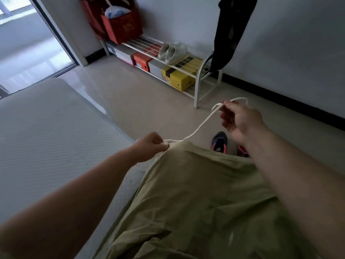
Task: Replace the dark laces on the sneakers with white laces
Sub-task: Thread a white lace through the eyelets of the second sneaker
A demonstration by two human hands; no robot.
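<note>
A white woven shoelace (200, 126) runs taut through the air between both hands, above the person's knee in olive-green trousers (196, 193). The left hand (150, 146) pinches its lower end at the knee with fingers curled in; the right hand (240, 120), raised higher, grips the upper end, where a loop of lace arches over the knuckles. Just beyond the knee, on the pale glossy floor tiles (130, 94), stand two dark sneakers with pink-red trim (220, 142), toes only showing, the right one mostly hidden behind the forearm; their lacing cannot be seen. To the left lies a grey textured mattress (48, 137) with a rounded corner. Open floor stretches from the knees to a white metal shoe rack (197, 85) against the grey wall, which carries a pair of pale sneakers (172, 50) above a row of shoeboxes, one orange, one yellow and black; their printing is too small to read. A red paper bag with gold characters (122, 27), illegible, stands on the rack's far end. A dark garment (227, 32) hangs down over the near end.
</note>
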